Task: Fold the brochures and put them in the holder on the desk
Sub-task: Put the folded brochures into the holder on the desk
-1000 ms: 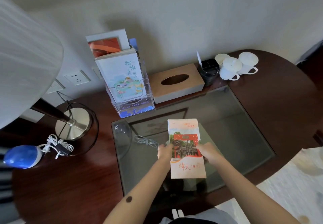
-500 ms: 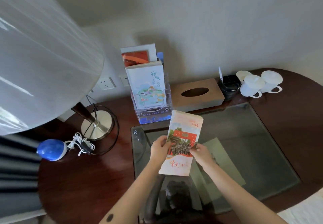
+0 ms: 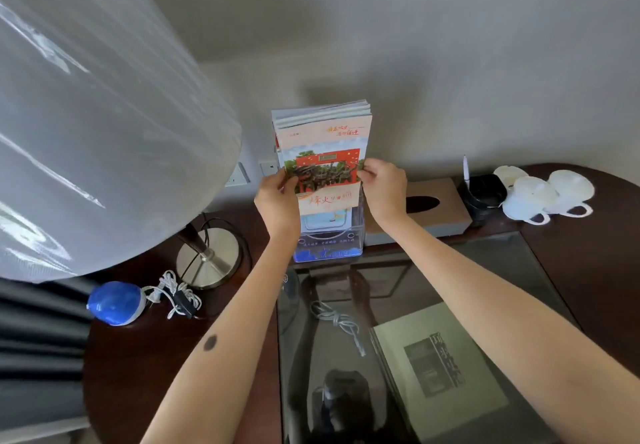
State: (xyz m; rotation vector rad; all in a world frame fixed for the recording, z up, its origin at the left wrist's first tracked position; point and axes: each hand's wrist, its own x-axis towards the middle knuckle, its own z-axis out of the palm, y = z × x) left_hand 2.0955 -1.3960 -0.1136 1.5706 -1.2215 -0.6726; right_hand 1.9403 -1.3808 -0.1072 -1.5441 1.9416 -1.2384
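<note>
Head view: fingers of my left hand (image 3: 277, 197) pinch the left edge of the folded brochure (image 3: 325, 152), and fingers of my right hand (image 3: 384, 190) pinch the right edge. Both grips are closed on the paper. Brochure is upright in front of the other brochures (image 3: 322, 111) stacked in the clear holder (image 3: 329, 246). Its lower end looks just inside the holder's top, but I can't tell if it's seated. Holder stands on the desk (image 3: 138, 374) at the wall. Tissue box (image 3: 436, 208) is just beside it on the right, lamp base (image 3: 207, 263) on the left, white cups (image 3: 540, 197) further right.
</note>
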